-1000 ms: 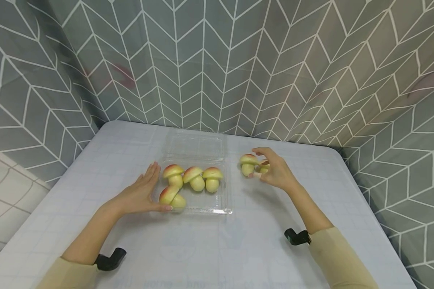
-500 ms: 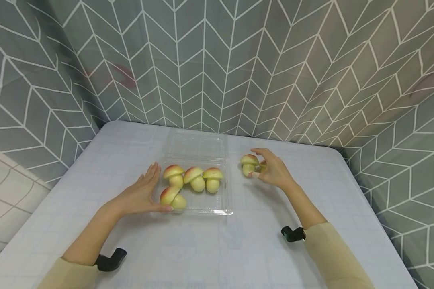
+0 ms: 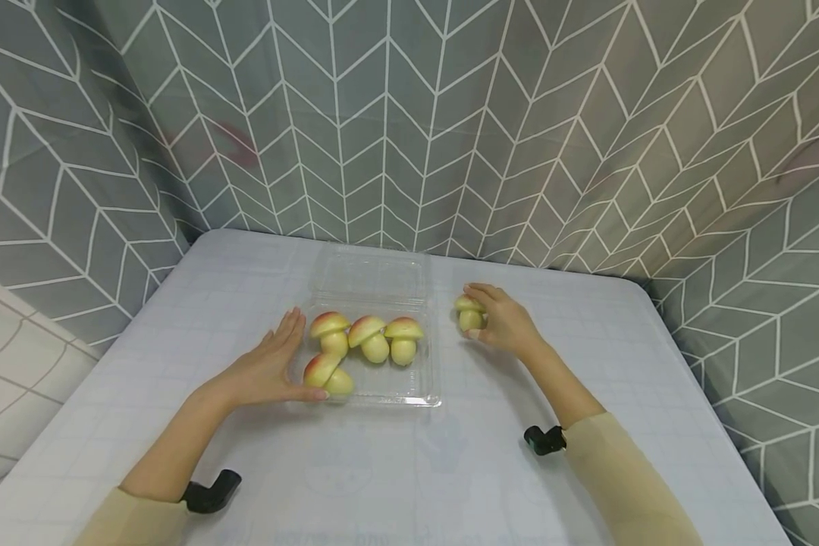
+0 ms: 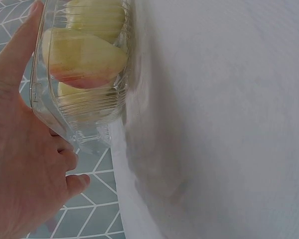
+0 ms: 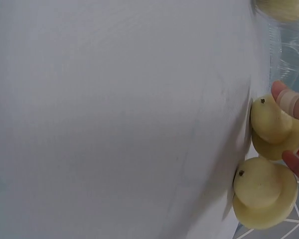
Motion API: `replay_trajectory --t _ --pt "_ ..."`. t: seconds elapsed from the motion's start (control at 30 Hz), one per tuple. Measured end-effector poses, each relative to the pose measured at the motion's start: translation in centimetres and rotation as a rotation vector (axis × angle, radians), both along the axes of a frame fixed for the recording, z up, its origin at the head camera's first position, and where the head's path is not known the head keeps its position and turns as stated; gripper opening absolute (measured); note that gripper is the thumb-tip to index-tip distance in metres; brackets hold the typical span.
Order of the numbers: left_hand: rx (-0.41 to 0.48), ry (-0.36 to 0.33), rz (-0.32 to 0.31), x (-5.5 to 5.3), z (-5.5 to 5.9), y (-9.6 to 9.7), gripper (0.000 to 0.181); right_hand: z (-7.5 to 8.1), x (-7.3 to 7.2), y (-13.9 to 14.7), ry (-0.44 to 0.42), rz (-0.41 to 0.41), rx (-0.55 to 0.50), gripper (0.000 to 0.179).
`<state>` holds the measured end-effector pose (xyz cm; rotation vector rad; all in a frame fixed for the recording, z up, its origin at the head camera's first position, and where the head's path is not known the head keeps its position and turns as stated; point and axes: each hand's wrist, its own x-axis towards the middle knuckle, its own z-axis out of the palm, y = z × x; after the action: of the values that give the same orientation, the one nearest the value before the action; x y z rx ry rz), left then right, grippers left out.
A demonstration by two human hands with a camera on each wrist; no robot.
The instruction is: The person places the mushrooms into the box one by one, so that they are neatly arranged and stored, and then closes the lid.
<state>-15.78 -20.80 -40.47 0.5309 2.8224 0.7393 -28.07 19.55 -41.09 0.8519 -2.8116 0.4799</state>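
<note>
A hinged clear plastic box (image 3: pixel 423 379) lies with its lid laid back. Inside are several yellow mushroom-shaped pieces with reddish caps, including one mushroom-shaped piece (image 3: pixel 403 349) at the right. My left hand (image 3: pixel 262 371) rests along the box's left side with straight fingers, its thumb at the front left corner beside a tilted piece (image 4: pixel 84 57). To the right of the box, my right hand (image 3: pixel 508 322) pinches a mushroom-shaped piece (image 3: pixel 470 318) between bandaged thumb and fingers. A second piece (image 5: pixel 259 194) stands beside it, hidden behind the hand in the head view.
The clear lid (image 3: pixel 370 274) lies flat behind the box. A white cloth (image 3: pixel 382 470) covers the table, and a grey curtain (image 3: pixel 409 136) with white chevron lines hangs along the back and sides. Black camera mounts (image 3: pixel 211 491) sit on both wrists.
My right hand has moved left from around the outer mushroom-shaped piece to the inner one, and its fingers have closed in on it. The left hand and the box have stayed put.
</note>
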Motion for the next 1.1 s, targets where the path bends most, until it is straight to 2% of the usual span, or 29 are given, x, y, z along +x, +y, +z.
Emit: replay_trajectory --t 0.17,0.33,0.47,0.83,1.1 --pt "0.001 0.006 -0.004 0.0 -0.1 0.1 0.132 -0.4 0.2 -0.3 0.003 -0.034 0.039 0.074" --pt "-0.007 0.008 -0.002 0.0 -0.1 0.1 0.132 -0.7 0.4 -0.6 0.013 -0.006 0.008 0.075" --pt "-0.010 0.004 -0.002 0.0 -0.1 0.1 0.132 -0.8 0.7 -0.7 -0.012 0.007 -0.007 0.074" --pt "-0.022 0.018 -0.011 0.0 -0.4 -0.2 0.133 -1.2 1.6 -0.9 -0.044 0.003 0.021 0.071" --pt "-0.010 0.017 -0.012 0.0 -0.3 -0.1 0.133 -1.2 2.4 -0.7 -0.016 0.013 0.016 0.073"
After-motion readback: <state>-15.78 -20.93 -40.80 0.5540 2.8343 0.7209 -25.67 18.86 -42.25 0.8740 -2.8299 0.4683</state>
